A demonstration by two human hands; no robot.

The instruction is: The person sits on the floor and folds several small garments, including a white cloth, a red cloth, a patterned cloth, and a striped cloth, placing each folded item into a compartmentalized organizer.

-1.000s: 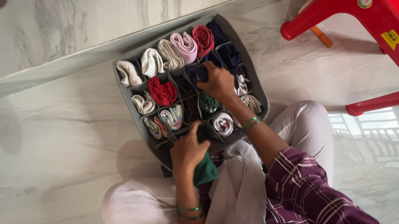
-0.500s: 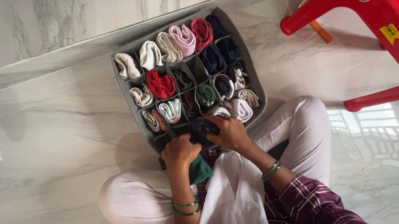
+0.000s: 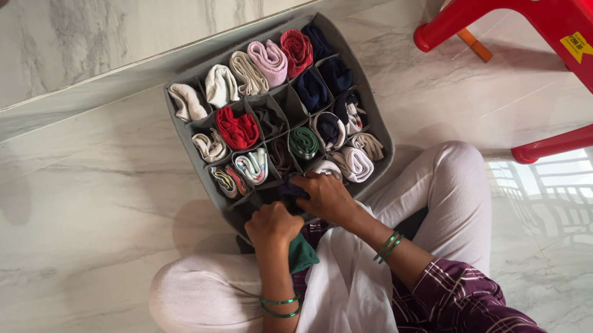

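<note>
right hand (image 3: 325,195) grip closed on dark navy rolled cloth (image 3: 286,191), centre frame | grey fabric divided organizer (image 3: 189,147) just above | left hand (image 3: 272,224) clutches green cloth (image 3: 299,253), touching below-left

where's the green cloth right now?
Head view, lower centre: the green cloth hangs from the left hand, just below the near edge of the grey divided organiser, beside the right hand.

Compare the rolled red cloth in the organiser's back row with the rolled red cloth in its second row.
The back-row rolled red cloth sits near the right end, between pink and dark blue rolls; the second-row rolled red cloth sits toward the left. The former looks narrower and taller, the latter wider and more bunched. Both are red, each filling one cell of the grey fabric organiser.
</note>
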